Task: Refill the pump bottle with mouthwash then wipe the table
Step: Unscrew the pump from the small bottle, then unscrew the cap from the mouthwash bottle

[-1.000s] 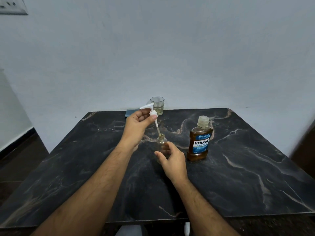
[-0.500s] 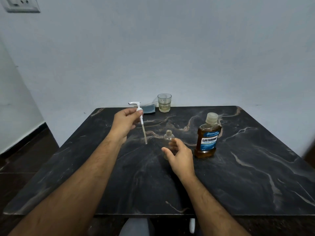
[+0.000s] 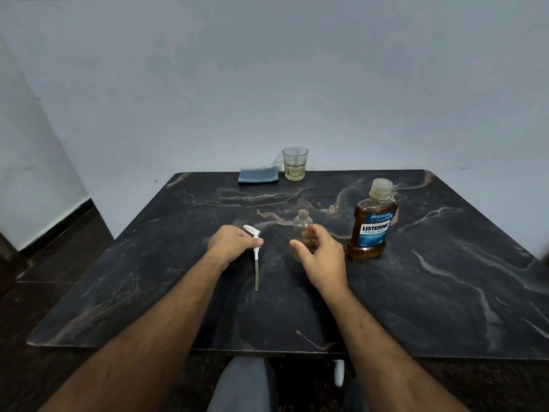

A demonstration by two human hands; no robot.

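Note:
A small clear glass pump bottle [image 3: 300, 226] stands open-necked on the black marble table [image 3: 416, 292], near its middle. My right hand [image 3: 319, 254] curls around its lower part with fingers spread, close to the glass; contact is unclear. My left hand [image 3: 233, 242] pinches the white pump head [image 3: 253, 233], whose long dip tube [image 3: 256, 273] lies low over the tabletop, pointing toward me. The amber mouthwash bottle [image 3: 371, 224] with a blue label and closed cap stands upright to the right of the small bottle.
A drinking glass [image 3: 294, 163] with a little yellowish liquid stands at the table's far edge. Beside it on the left lies a folded blue-grey cloth [image 3: 258, 176]. A pale wall rises right behind the table. My knees show below the near edge.
My left hand has lifted the pump out of the small bottle, carried it left and lowered it to the table. My right hand stayed by the bottle.

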